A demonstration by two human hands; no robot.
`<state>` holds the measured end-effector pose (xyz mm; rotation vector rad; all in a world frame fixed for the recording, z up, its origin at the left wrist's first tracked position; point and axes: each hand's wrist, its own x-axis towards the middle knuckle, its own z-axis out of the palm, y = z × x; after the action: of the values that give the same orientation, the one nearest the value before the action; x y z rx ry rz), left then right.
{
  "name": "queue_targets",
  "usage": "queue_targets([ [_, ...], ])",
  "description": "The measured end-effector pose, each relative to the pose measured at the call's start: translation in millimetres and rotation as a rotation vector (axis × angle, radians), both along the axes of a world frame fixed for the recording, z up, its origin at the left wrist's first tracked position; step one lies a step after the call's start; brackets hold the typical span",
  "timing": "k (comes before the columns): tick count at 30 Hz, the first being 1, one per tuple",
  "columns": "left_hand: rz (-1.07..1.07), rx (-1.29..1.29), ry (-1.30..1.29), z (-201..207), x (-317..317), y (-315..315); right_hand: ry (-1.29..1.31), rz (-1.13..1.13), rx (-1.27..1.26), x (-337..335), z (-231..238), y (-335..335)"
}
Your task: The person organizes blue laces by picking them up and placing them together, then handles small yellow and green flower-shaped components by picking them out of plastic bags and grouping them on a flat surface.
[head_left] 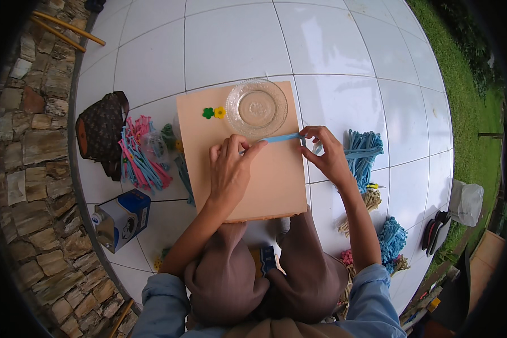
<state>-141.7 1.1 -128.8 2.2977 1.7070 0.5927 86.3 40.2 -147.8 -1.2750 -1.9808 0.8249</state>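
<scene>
A blue flat strip is stretched between my two hands above a pale board that lies over my knees. My left hand pinches its left end between thumb and forefinger. At the other end, my right hand grips the strip near the board's right edge. Just beyond the strip sits a clear patterned glass plate. Left of the plate lie a green flower-shaped piece and a yellow flower-shaped piece.
Pink and blue strip bundles and a brown handbag lie on the left, near a blue metal can. Blue bundles and yellow-handled scissors are at the right. White tiles surround the board; a stone wall borders the left.
</scene>
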Motion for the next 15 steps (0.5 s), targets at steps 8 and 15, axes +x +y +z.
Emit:
queue_targets([
  [8,-0.019,0.103,0.161,0.3,7.4,-6.7,-0.125,0.023,0.168,-5.2,3.2,-6.4],
  [15,-0.043,0.085,0.213,-7.4,19.1,-11.2,-0.079,0.007,0.139,-5.8,-3.6,-10.6],
])
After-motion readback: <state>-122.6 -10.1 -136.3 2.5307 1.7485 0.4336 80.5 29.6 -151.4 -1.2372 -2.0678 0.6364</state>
